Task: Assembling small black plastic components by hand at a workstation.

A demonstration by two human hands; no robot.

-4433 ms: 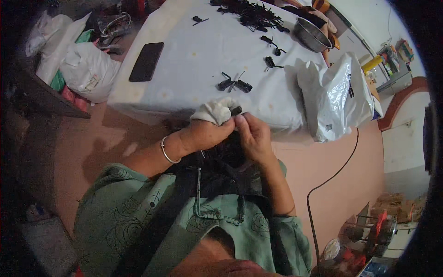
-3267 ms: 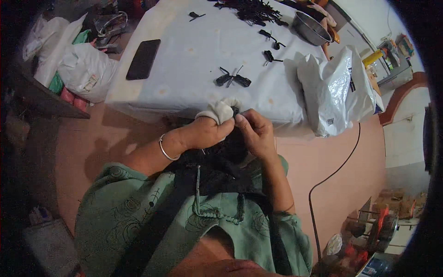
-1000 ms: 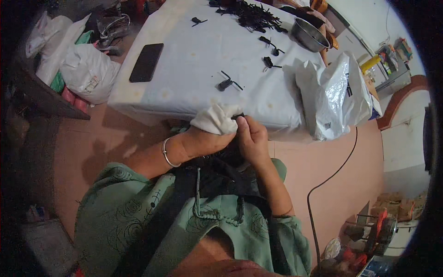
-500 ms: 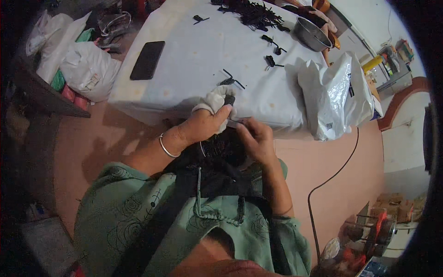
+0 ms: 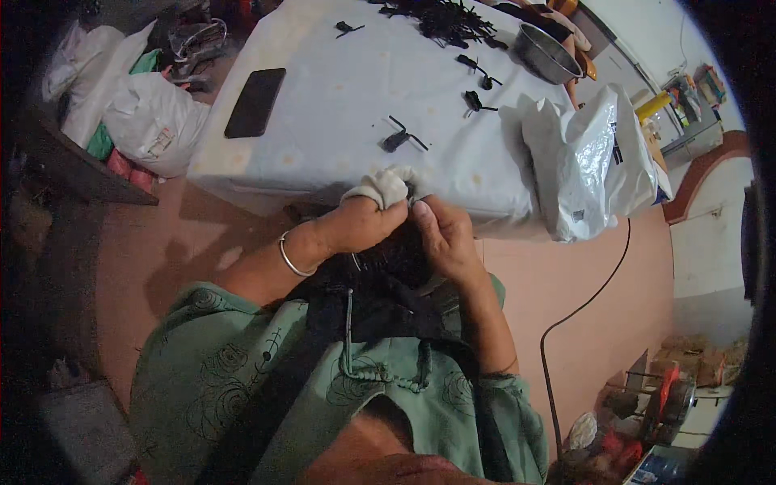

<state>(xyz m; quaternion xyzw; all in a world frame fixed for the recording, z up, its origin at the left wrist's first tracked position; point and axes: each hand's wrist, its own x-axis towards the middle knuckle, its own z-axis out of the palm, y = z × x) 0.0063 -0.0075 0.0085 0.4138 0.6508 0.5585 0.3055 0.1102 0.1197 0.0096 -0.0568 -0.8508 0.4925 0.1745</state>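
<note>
My left hand (image 5: pixel 364 222) is closed near the table's front edge, its fingertips wrapped in an off-white cloth or glove (image 5: pixel 384 187). A small black piece (image 5: pixel 410 191) shows at the fingertips, mostly covered, so its exact kind is hidden. My right hand (image 5: pixel 449 238) is closed against it, thumb and forefinger pinching at the same spot. Just beyond my hands, a black piece with two thin prongs (image 5: pixel 396 141) lies on the white-covered table (image 5: pixel 323 137). Black material (image 5: pixel 392 259) sits below my hands, over my lap.
A dark phone (image 5: pixel 255 103) lies at the table's left. Farther back are a pile of black pieces (image 5: pixel 453 24), several loose ones and a metal bowl (image 5: pixel 548 55). A white plastic bag (image 5: pixel 578 162) stands at the right edge. A black cable (image 5: pixel 570 317) runs along the floor.
My right hand has moved up and left to meet the left fingertips. The thin dark strip seen between the hands is now hidden, and the pronged piece on the table shows more fully.
</note>
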